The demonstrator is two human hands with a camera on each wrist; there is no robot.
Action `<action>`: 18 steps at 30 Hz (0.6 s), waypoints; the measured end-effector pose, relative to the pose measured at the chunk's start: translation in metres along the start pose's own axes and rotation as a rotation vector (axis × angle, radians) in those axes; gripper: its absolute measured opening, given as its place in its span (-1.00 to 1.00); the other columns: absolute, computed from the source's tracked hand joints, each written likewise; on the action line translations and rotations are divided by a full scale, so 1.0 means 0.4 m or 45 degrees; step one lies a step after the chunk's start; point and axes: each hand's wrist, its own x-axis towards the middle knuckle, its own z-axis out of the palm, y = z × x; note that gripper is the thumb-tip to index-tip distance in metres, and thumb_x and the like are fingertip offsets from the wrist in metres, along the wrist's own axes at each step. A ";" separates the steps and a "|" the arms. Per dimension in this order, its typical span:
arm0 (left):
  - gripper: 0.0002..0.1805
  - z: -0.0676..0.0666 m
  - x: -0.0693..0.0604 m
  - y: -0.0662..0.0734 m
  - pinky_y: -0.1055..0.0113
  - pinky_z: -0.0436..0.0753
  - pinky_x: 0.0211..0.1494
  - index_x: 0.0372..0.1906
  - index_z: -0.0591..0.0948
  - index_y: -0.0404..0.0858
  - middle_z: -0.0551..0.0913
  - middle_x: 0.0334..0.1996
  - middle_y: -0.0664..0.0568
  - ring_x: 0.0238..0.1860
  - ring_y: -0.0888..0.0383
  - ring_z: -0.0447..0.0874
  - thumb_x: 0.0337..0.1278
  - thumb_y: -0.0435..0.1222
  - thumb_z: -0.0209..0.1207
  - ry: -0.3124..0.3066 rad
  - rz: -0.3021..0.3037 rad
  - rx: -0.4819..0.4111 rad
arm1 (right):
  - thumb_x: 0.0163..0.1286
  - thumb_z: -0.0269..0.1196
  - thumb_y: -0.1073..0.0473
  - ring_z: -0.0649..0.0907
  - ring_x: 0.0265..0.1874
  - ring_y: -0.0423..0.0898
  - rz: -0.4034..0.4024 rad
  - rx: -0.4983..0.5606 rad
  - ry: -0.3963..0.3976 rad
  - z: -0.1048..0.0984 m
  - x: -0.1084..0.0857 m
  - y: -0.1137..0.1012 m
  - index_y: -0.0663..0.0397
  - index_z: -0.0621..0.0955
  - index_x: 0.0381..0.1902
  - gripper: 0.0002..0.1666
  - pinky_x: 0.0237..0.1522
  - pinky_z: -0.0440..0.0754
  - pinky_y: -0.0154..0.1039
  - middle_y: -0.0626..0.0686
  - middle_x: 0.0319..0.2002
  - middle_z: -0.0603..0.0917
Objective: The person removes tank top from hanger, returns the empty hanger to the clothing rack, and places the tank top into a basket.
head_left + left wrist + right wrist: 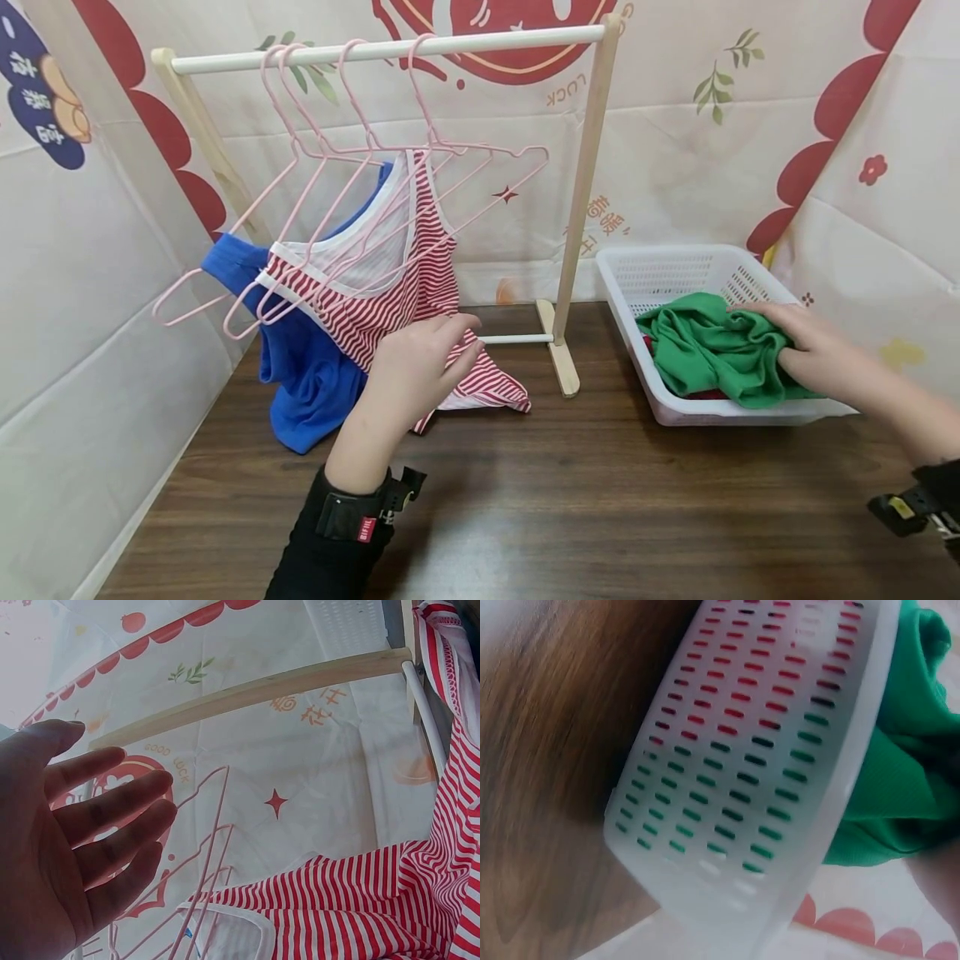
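In the head view my left hand (416, 362) is in front of a red-and-white striped sleeveless top (431, 283) that hangs on a pink hanger (420, 92). The left wrist view shows this hand (97, 817) with its fingers spread and nothing held. Behind the striped top hangs a blue garment (307, 392). On the right, my right hand (813, 346) holds a crumpled green garment (712, 342) in a white plastic basket (626, 308). Its fingertips are partly hidden in the folds.
A wooden rack with a white rod (487, 42) bears several pink hangers. Its right foot (558, 354) rests on the dark brown table (555, 492). Something red (705, 394) lies beneath the green garment. Printed cloth walls (675, 167) stand behind and at both sides.
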 end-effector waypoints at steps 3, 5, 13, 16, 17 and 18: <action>-0.75 0.000 0.001 0.001 0.29 0.52 -0.55 -0.07 0.65 -0.14 0.73 -0.28 0.08 -0.41 0.12 0.67 0.33 -0.09 0.14 -0.011 -0.009 0.002 | 0.16 -0.01 0.63 0.20 0.13 -0.55 -0.047 0.019 -0.033 0.017 0.011 -0.010 0.17 0.49 0.23 -0.33 0.04 0.06 -0.70 0.15 0.18 0.45; -0.75 0.000 0.001 0.001 0.29 0.53 -0.54 -0.07 0.65 -0.13 0.73 -0.27 0.07 -0.40 0.11 0.68 0.33 -0.09 0.14 -0.018 -0.012 0.004 | 0.22 0.05 0.58 0.19 0.19 -0.54 -0.075 0.038 -0.067 0.029 0.015 -0.014 0.15 0.49 0.25 -0.37 0.05 0.06 -0.71 0.16 0.22 0.44; -0.75 0.008 0.001 0.000 0.30 0.52 -0.56 -0.07 0.65 -0.14 0.74 -0.29 0.07 -0.43 0.11 0.67 0.32 -0.09 0.15 -0.016 -0.007 0.010 | 0.38 0.22 0.25 0.19 0.40 0.25 -0.124 -0.077 -0.272 0.076 0.030 -0.028 0.01 0.41 0.36 -0.40 0.40 0.05 -0.07 0.27 0.40 0.28; -0.75 0.013 0.000 -0.002 0.31 0.50 -0.58 -0.08 0.65 -0.14 0.74 -0.31 0.07 -0.46 0.13 0.66 0.31 -0.10 0.16 -0.004 0.009 0.013 | 0.39 0.24 0.16 0.23 0.33 0.39 -0.084 -0.144 -0.331 0.095 0.034 -0.037 -0.01 0.43 0.36 -0.41 0.22 0.19 0.35 0.30 0.39 0.27; -0.76 0.014 0.000 -0.002 0.32 0.49 -0.58 -0.08 0.65 -0.14 0.74 -0.31 0.07 -0.47 0.13 0.65 0.32 -0.10 0.16 -0.001 0.013 0.012 | 0.38 0.25 0.13 0.25 0.31 0.39 -0.069 -0.163 -0.349 0.100 0.034 -0.039 -0.02 0.44 0.35 -0.41 0.16 0.23 0.39 0.30 0.39 0.28; -0.75 0.015 0.000 -0.002 0.32 0.49 -0.58 -0.08 0.64 -0.14 0.74 -0.31 0.07 -0.47 0.14 0.66 0.32 -0.10 0.15 0.001 0.016 0.012 | 0.38 0.26 0.11 0.27 0.30 0.38 -0.051 -0.178 -0.366 0.104 0.033 -0.041 -0.02 0.45 0.34 -0.42 0.13 0.25 0.40 0.29 0.38 0.29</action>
